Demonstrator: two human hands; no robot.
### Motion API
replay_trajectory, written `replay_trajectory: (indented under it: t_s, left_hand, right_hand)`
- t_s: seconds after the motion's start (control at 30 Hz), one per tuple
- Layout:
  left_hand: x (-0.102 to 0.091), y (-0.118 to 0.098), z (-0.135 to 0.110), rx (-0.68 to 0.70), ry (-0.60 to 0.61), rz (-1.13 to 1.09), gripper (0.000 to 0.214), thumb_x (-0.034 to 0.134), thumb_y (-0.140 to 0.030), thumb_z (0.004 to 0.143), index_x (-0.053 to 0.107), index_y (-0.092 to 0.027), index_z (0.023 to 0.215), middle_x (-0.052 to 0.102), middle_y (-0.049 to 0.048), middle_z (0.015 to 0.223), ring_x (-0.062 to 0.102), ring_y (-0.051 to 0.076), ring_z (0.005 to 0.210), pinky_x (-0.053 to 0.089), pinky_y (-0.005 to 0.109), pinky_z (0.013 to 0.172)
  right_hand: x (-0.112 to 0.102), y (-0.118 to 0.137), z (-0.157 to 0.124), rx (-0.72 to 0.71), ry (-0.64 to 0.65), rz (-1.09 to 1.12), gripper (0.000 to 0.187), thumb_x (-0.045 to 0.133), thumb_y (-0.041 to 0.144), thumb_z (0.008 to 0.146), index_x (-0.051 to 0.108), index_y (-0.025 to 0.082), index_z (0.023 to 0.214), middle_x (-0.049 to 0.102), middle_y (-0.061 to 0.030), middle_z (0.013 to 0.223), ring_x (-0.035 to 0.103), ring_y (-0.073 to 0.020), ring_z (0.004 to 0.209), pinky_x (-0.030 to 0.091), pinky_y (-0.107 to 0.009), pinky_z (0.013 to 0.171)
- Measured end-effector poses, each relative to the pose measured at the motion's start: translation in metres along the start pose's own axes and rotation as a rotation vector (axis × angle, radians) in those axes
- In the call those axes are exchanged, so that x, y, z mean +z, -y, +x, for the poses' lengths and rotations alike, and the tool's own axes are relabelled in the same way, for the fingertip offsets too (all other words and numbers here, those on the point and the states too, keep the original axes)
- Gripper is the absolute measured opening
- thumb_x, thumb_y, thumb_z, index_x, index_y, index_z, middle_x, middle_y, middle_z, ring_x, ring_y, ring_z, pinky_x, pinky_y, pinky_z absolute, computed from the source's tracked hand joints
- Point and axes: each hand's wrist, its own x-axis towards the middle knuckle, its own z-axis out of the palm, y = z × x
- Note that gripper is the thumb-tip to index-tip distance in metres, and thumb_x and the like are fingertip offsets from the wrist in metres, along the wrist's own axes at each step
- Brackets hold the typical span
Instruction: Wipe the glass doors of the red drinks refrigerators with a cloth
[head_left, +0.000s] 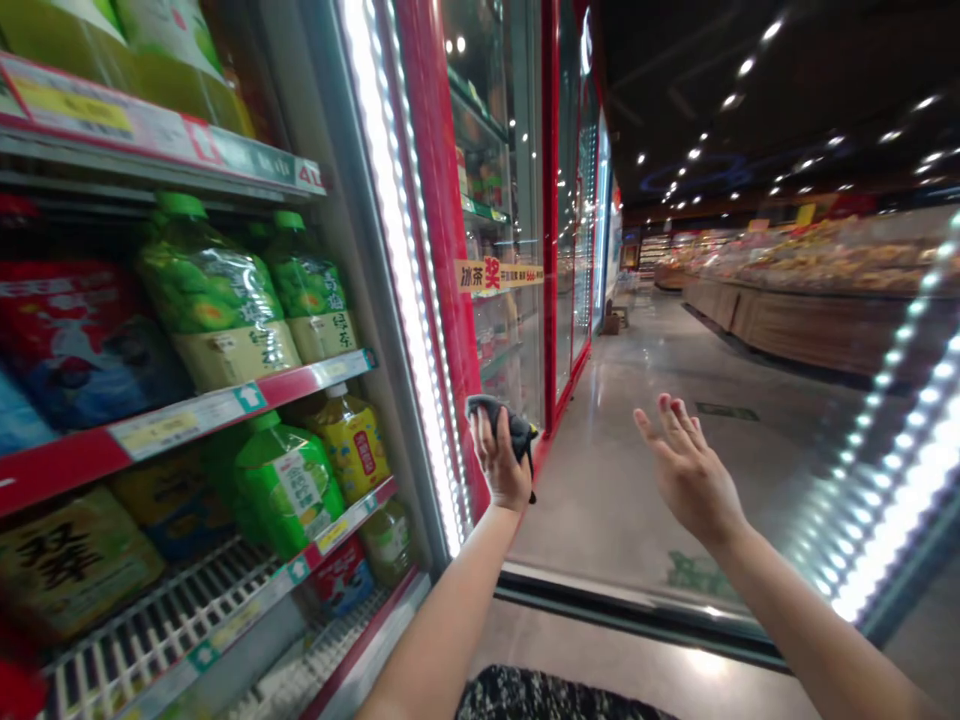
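Observation:
My left hand [504,465] grips a bunched dark grey cloth [523,432] with a black strap or strip hanging from it. Hand and cloth are near the lower part of the red cooler frame [466,350], just right of a bright light strip; whether they touch it I cannot tell. Fingers stretched, my right hand [697,480] is raised with nothing in it. It appears in front of the swung-out glass door, whose dark bottom edge [637,608] runs below both hands. Contact between right palm and glass cannot be made out.
On the left, cooler shelves hold green tea bottles [217,300], a bright green bottle [289,485] and a yellow bottle [352,440]. A wire rack [180,600] is below them. Further cooler doors [566,200] line the aisle. Wood-sided display counters [787,320] stand right of the shiny floor.

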Motion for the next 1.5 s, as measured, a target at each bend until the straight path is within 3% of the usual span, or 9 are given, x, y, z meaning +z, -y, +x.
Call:
replay_trajectory:
  t_s: [0.17,0.4,0.63,0.73,0.87,1.07,1.17,1.3,1.5]
  left_hand:
    - [-0.003,-0.011,-0.028,0.529,0.292,-0.020,0.077,0.054,-0.006,0.093,0.029,-0.032,0.161,0.042,0.0060,0.163,0.030,0.027,0.155,0.029,0.047,0.128]
    - [0.015,-0.045,0.017,0.196,0.234,-0.030,0.086,0.060,-0.009,0.091,0.020,-0.029,0.164,0.013,0.0098,0.173,0.012,0.036,0.159,0.023,0.062,0.128]
    - [0.037,-0.066,-0.002,0.862,0.328,-0.111,0.060,0.049,-0.012,0.099,0.042,-0.032,0.156,0.051,-0.0011,0.157,0.038,0.018,0.151,0.020,0.038,0.131]
    - [0.040,-0.063,0.001,0.735,0.315,-0.042,0.064,0.048,-0.009,0.097,0.041,-0.031,0.156,0.050,0.0022,0.157,0.035,0.023,0.153,0.021,0.044,0.131]
    - [0.062,-0.101,0.018,0.535,0.253,-0.006,0.064,0.049,-0.009,0.097,0.040,-0.026,0.158,0.044,0.0083,0.161,0.027,0.029,0.156,0.021,0.052,0.130]
    - [0.076,-0.111,-0.009,0.919,0.327,-0.137,0.057,0.045,-0.009,0.099,0.046,-0.027,0.153,0.051,0.0002,0.156,0.038,0.018,0.151,0.019,0.042,0.132]
    - [0.076,-0.104,-0.007,0.862,0.353,-0.096,0.058,0.045,-0.010,0.099,0.045,-0.028,0.154,0.051,0.0007,0.157,0.037,0.019,0.152,0.018,0.042,0.132]
    - [0.100,-0.140,0.019,0.740,0.336,-0.080,0.060,0.047,-0.012,0.099,0.041,-0.024,0.157,0.044,0.0057,0.161,0.027,0.025,0.156,0.018,0.048,0.132]
    - [0.130,-0.167,-0.012,0.997,0.329,-0.195,0.047,0.046,-0.014,0.101,0.054,-0.022,0.147,0.048,0.0014,0.159,0.033,0.020,0.154,0.018,0.042,0.132]
  right_hand:
    - [0.004,-0.014,0.004,-0.002,0.050,0.065,0.090,0.039,-0.004,0.091,0.001,0.034,0.164,0.009,-0.0081,0.171,0.020,-0.0308,0.155,0.039,-0.057,0.120]
    - [-0.008,-0.045,-0.037,0.007,0.068,0.067,0.087,0.040,-0.001,0.093,0.003,0.029,0.165,0.020,-0.0096,0.170,0.024,-0.0278,0.155,0.036,-0.055,0.123]
    - [0.011,-0.059,-0.085,0.268,0.136,-0.065,0.100,0.041,-0.005,0.087,-0.019,0.028,0.161,-0.005,-0.0138,0.171,0.018,-0.0374,0.155,0.045,-0.060,0.115]
    - [0.019,-0.069,-0.085,0.232,0.142,-0.032,0.101,0.037,-0.008,0.085,-0.019,0.029,0.161,-0.004,-0.0127,0.171,0.018,-0.0351,0.155,0.045,-0.056,0.116]
    - [0.027,-0.074,-0.080,0.257,0.129,-0.025,0.100,0.036,-0.008,0.085,-0.017,0.030,0.161,-0.001,-0.0115,0.171,0.020,-0.0325,0.155,0.045,-0.054,0.117]
    - [0.028,-0.078,-0.084,0.319,0.179,0.008,0.094,0.033,-0.007,0.086,-0.005,0.030,0.164,0.017,-0.0110,0.171,0.026,-0.0287,0.155,0.041,-0.054,0.119]
    - [0.029,-0.086,-0.100,0.334,0.199,0.033,0.095,0.033,-0.008,0.084,-0.001,0.028,0.165,0.017,-0.0110,0.171,0.025,-0.0281,0.155,0.041,-0.051,0.120]
    - [0.040,-0.095,-0.119,0.372,0.223,0.047,0.101,0.033,-0.010,0.079,-0.001,0.032,0.164,0.015,-0.0083,0.172,0.021,-0.0287,0.156,0.047,-0.051,0.116]
    - [0.035,-0.116,-0.134,0.305,0.244,-0.019,0.088,0.036,-0.008,0.082,0.023,0.023,0.164,0.032,-0.0112,0.167,0.028,-0.0279,0.155,0.045,-0.048,0.118]
